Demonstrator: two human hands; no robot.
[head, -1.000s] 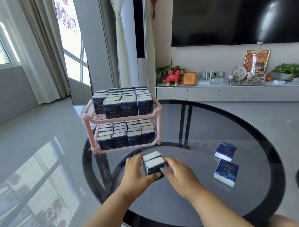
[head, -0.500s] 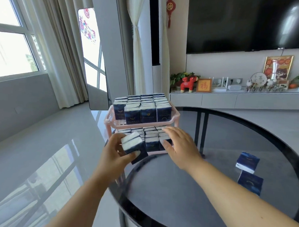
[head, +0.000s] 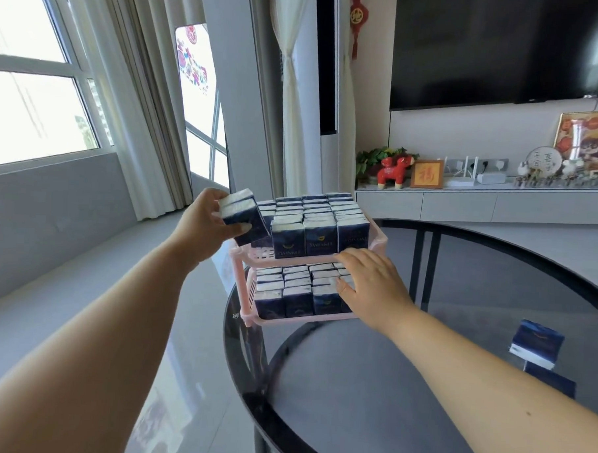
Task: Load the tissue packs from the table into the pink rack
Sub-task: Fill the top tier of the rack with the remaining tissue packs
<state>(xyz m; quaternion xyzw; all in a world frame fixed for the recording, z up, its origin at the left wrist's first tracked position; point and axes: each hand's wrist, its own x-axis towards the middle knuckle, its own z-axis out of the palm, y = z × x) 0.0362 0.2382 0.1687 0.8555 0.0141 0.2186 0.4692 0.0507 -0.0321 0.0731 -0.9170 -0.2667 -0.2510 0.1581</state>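
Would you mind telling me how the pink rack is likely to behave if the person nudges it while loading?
The pink rack looks like thin slotted plastic, so probably light itself. Both tiers are packed, so it likely slides rather than tips. It sits at the glass table edge, a smooth surface; the right hand resting against it probably steadies it.

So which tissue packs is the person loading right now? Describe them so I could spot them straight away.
Find the round dark glass table and the two-tier pink rack at its far left edge. At the rack's top left corner, the left hand holds two stacked tissue packs. Unlike the upright rows beside them, these are tilted and held above the tier.
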